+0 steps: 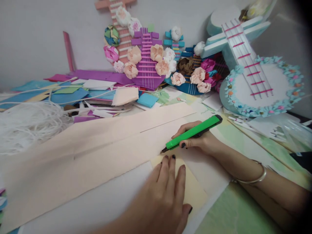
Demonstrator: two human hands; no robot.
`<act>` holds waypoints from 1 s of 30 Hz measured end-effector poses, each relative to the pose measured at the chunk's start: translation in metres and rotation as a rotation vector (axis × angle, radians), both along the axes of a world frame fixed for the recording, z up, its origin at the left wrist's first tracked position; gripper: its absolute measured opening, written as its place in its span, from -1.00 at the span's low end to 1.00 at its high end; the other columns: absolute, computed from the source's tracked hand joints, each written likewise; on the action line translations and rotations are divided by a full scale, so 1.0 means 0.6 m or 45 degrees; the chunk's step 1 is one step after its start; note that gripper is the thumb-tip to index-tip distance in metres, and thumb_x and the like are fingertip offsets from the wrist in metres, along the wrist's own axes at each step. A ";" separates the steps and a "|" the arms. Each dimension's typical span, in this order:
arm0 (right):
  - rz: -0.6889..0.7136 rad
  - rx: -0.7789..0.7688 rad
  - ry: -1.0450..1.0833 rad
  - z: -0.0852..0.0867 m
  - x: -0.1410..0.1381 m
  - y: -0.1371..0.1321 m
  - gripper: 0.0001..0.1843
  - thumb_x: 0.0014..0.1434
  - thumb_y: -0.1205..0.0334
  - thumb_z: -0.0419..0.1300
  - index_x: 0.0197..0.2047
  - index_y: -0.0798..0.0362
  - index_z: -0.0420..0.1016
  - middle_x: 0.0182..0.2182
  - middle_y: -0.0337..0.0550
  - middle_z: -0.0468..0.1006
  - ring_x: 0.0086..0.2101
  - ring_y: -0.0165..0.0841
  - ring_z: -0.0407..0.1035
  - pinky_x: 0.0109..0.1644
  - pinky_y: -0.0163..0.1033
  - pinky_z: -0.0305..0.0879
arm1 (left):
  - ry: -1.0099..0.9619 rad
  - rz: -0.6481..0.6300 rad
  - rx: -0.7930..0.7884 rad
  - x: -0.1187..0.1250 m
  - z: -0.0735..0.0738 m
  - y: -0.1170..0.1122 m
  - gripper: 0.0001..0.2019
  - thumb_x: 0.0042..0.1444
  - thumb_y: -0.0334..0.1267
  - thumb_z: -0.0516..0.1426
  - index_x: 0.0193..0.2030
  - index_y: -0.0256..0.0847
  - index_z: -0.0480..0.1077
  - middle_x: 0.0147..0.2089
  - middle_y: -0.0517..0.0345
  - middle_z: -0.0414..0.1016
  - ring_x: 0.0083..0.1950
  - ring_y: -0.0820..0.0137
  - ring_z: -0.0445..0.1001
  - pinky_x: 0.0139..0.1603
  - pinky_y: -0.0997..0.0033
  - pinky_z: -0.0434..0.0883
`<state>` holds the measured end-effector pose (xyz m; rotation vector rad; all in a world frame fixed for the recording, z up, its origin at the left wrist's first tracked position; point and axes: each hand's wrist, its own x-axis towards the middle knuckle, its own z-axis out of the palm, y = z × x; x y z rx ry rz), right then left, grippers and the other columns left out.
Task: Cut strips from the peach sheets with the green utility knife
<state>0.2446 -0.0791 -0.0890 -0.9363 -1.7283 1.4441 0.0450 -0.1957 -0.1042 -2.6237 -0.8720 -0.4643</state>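
Fingers of your right hand pinch the green utility knife, blade tip on the peach sheet. Your left hand, fingers flat and together, presses the yellow card at that sheet's edge, likely against sliding.

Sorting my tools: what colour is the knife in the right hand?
Bright green knife, black at its back end; head view shows it best.

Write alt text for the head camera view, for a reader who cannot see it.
A right hand holds a green craft knife with its tip at the edge of a long peach sheet, while the left hand presses flat on a pale yellow paper. Behind lie white string and guitar models decked with paper flowers.
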 end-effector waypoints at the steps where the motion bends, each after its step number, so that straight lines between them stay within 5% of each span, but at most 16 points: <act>1: -0.005 -0.005 0.007 -0.001 0.001 0.000 -0.71 -0.11 0.12 0.47 -0.33 0.10 0.62 -0.46 -0.14 0.63 -0.43 -0.32 0.48 -0.37 -0.29 0.37 | 0.001 -0.002 0.002 0.000 -0.001 0.000 -0.45 0.29 -0.06 -0.03 0.17 -0.57 0.36 0.11 -0.45 0.45 0.11 -0.09 0.49 0.08 0.08 0.38; 30: 0.028 0.016 0.025 0.007 -0.002 0.000 -0.75 -0.10 0.17 0.47 -0.34 0.10 0.64 -0.43 -0.12 0.65 -0.43 -0.35 0.49 -0.37 -0.32 0.38 | -0.061 0.016 0.012 0.001 -0.002 0.000 -0.43 0.24 -0.01 0.03 0.15 -0.52 0.37 0.11 -0.38 0.46 0.13 -0.03 0.49 0.11 0.13 0.37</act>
